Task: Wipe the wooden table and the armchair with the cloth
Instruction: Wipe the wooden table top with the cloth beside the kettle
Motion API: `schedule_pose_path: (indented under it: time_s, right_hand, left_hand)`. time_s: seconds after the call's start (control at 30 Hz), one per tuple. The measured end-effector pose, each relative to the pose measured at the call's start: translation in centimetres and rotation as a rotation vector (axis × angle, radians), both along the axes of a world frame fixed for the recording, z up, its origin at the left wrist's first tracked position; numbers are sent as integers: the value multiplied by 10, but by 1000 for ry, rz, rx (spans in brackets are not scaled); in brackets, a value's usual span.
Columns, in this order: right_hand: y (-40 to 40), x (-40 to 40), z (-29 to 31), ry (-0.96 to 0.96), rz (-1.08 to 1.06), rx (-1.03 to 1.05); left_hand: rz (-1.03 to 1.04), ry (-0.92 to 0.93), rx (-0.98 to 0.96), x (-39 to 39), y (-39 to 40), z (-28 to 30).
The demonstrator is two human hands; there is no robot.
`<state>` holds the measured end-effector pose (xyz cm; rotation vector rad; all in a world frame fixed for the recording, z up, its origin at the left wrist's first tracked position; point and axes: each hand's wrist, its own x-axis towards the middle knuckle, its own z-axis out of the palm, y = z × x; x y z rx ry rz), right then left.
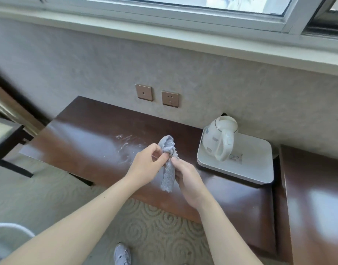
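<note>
cloth [168,165]: held up just over the wooden counter [84,138], bunched long | left hand [147,165] fingers pinched its middle | right hand [187,180] fingers curled round its lower part | I thought it soft, light, floppy | best grabbed in a bunch

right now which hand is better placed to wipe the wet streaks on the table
Left, probably. The left hand already pinches the cloth on the side nearest the wet streaks on the wooden table. The right hand sits nearer the kettle.
</note>
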<state>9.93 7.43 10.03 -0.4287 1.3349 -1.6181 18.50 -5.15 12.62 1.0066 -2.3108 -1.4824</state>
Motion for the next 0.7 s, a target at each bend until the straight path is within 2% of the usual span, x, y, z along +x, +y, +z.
schedule_pose_path:
  time_s: [0.17,0.23,0.33,0.43,0.53,0.7]
  right_hand:
    - [-41,35,-3,-102,-124,39]
    - [-61,50,-5,-7,-182,76]
    - [-99,79,-11,171,-140,145]
    - [-145,115,-22,256,-87,197]
    - [-188,139,-41,114,-289,261]
    - [-236,148,-80,-81,-464,378]
  left_hand:
    - [48,-13,-118,42,-53,-10]
    - [82,13,-119,57,-83,-15]
    - [134,35,-58,77,-126,-28]
    - [52,29,74,92,-163,-49]
    - [-55,60,215,108,-197,-74]
    - [-272,79,279,131,-245,-107]
